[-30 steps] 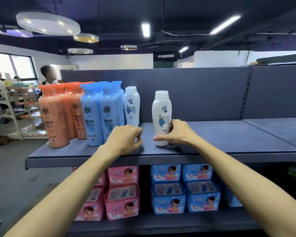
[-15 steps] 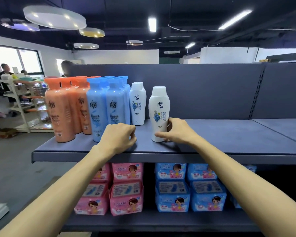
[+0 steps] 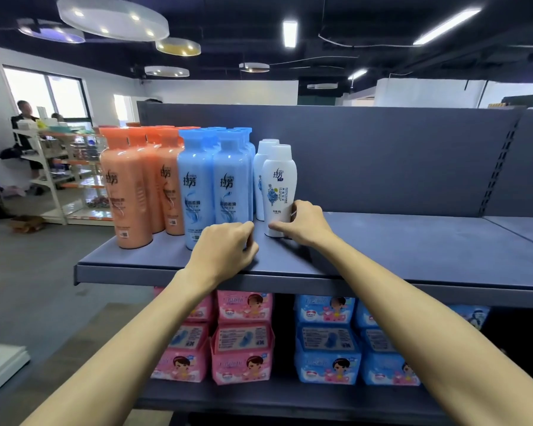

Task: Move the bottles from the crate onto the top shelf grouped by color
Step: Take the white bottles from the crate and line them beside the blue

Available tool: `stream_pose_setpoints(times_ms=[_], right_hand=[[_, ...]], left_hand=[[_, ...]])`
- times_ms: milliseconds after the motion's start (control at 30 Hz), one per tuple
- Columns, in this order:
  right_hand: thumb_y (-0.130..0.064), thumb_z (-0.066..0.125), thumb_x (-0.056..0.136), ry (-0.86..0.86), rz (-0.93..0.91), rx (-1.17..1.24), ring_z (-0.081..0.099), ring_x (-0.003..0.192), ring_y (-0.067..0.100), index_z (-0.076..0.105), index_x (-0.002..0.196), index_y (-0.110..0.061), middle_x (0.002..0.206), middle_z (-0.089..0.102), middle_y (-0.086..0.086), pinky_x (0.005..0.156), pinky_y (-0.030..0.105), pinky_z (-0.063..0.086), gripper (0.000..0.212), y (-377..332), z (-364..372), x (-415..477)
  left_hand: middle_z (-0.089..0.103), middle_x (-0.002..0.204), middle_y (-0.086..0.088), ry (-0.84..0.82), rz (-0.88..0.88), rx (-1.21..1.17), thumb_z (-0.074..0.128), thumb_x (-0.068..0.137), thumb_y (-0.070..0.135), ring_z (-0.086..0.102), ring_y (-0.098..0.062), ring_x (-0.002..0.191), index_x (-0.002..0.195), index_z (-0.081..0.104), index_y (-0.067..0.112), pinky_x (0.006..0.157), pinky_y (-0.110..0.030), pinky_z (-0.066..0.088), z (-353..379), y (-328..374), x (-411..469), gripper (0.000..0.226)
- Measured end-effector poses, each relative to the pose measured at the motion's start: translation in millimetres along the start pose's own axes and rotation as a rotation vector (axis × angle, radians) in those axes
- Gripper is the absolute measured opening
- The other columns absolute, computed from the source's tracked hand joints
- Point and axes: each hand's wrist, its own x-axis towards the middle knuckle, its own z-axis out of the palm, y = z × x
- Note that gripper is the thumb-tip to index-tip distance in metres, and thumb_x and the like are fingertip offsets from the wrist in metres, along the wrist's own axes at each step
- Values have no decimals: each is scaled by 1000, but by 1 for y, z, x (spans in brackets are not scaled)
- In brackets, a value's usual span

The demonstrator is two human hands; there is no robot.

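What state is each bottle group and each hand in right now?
front white bottle, upright on top shelf.
right hand, grips its base.
rear white bottle, upright, just behind it.
blue bottles, upright, grouped, caps on.
orange bottles, upright, grouped beside the blue.
left hand, fingers curled, empty, on shelf before blue bottles.

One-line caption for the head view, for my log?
Right hand grips a white bottle on the top shelf beside blue bottles and orange bottles; left hand rests, fingers curled, near the shelf's front.
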Motion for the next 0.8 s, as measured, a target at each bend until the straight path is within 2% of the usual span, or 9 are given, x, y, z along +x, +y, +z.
stream_pose_setpoints(times_ms=[133,300,467,700,800], right_hand=[[-41,79,75,-25,22,-12,57,88,18,58,101,-13,100,63,2,55,23,38,43,-6,10,16],[-38,76,77,-22,31,-32,58,87,21,59,100,-11,101,66,5,62,28,41,39,-6,23,32],[-36,77,79,-30,30,-30,57,80,20,61,96,-9,93,65,5,50,23,35,35,-6,24,35],[-32,77,82,-58,23,-21,59,83,21,63,98,-7,96,67,8,52,22,37,33,-6,23,38],[-32,77,83,-67,26,-21,60,86,22,64,99,-7,98,69,8,61,27,40,33,-6,22,38]], left_hand=[[46,51,1,69,10,-47,44,79,27,45,-28,46,64,43,13,43,-28,32,1,-2,-3,20],[46,53,2,116,18,-104,43,82,28,45,-25,47,66,44,14,43,-29,35,3,-5,-6,21],[48,53,0,111,13,-99,43,82,28,47,-27,48,67,47,12,42,-32,39,3,-4,-6,22],[48,54,1,115,19,-101,43,82,27,48,-26,49,67,47,13,42,-31,38,3,-4,-7,22],[48,54,1,113,13,-107,43,82,27,48,-26,49,68,47,13,42,-32,40,4,-5,-8,21]])
